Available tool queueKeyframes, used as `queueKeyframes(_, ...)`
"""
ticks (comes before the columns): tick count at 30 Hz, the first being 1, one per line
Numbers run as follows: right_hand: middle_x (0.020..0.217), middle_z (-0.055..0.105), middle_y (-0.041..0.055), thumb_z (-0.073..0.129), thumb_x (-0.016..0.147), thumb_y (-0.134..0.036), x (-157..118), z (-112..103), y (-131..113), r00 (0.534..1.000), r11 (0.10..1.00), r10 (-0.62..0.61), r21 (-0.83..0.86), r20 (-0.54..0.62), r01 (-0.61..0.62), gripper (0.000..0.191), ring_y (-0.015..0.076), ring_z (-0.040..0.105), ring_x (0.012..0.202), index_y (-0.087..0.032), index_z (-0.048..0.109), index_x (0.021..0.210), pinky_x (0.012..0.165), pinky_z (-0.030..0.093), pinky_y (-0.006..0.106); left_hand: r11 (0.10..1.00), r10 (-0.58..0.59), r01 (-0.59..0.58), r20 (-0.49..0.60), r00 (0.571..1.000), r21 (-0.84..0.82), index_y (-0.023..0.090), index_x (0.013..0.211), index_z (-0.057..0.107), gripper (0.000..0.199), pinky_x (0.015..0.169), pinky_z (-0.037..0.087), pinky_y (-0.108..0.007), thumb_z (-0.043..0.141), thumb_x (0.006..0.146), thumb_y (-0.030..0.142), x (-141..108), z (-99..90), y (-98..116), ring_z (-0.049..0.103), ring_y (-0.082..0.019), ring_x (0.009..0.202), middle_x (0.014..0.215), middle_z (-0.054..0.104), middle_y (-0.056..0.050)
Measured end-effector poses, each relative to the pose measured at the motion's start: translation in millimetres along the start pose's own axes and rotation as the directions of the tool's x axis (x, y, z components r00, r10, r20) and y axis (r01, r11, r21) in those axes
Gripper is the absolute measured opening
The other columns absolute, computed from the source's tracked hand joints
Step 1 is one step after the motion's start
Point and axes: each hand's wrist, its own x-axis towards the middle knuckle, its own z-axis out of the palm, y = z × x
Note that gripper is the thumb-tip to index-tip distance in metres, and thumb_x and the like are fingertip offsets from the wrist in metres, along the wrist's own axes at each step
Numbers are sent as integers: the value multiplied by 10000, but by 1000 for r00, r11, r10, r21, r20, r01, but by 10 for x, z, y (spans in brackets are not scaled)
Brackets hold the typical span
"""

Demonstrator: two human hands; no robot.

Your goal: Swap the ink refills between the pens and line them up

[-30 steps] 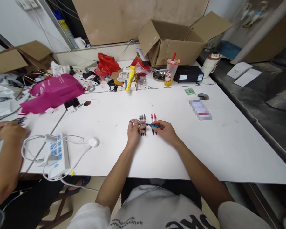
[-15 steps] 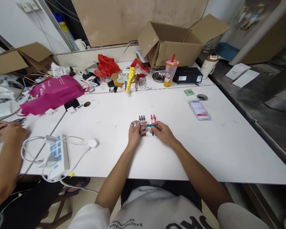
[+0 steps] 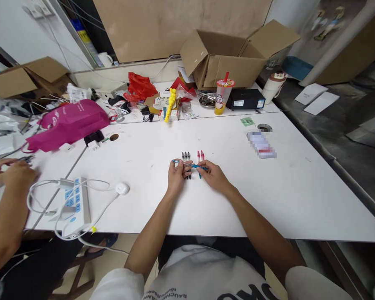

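A blue pen [image 3: 194, 166] lies level across both my hands, just above the white table. My left hand [image 3: 176, 177] pinches its left end between thumb and finger, the other fingers partly curled. My right hand [image 3: 214, 175] is closed on its right end. Behind my left hand, several black-tipped pens [image 3: 186, 156] lie side by side on the table, their middles partly hidden. Pens with red tips [image 3: 200, 156] lie beside them, nearer my right hand. A blue-green pen end [image 3: 200, 176] shows below the held pen; what it belongs to is partly covered.
A white power strip [image 3: 76, 206] with cables and a round white charger [image 3: 122, 188] lie left. A co-worker's hands [image 3: 17, 175] are at the far left. A phone-like, blurred-out item [image 3: 262, 145] and a tape roll [image 3: 265, 128] lie right. A drink cup [image 3: 223, 96] stands behind.
My hands and the pen hold nearly the same pose. At the far left the co-worker's hands have shifted slightly, and something white shows between them.
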Motion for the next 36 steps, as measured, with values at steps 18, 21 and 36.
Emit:
queueKeyframes(18,813,685,17,502,1009,-585,-3,7,-34,999,993,-18,121,42,13,427,148,525,634,-211,692,1083,625,433,296,988,150,-150,-31,988,26,273,1325,427,640,729,602,-303,792,870,537,18,-54,-32,766,-177,809,940,788,-38)
queueKeyframes(21,814,687,20,500,1010,-585,13,-26,-28,999,986,-32,160,-33,37,437,152,543,643,-200,666,1133,639,447,298,984,176,-174,-43,983,48,259,1280,454,610,706,590,-300,798,863,540,35,-75,-24,746,-165,739,866,767,-16)
queueKeyframes(36,543,501,-42,557,943,-408,-117,111,-198,991,904,-108,-408,80,132,404,123,404,529,-215,464,601,588,299,284,969,159,-158,11,987,189,298,1525,387,750,771,613,-335,753,908,519,46,-109,25,761,-191,860,1130,779,-99)
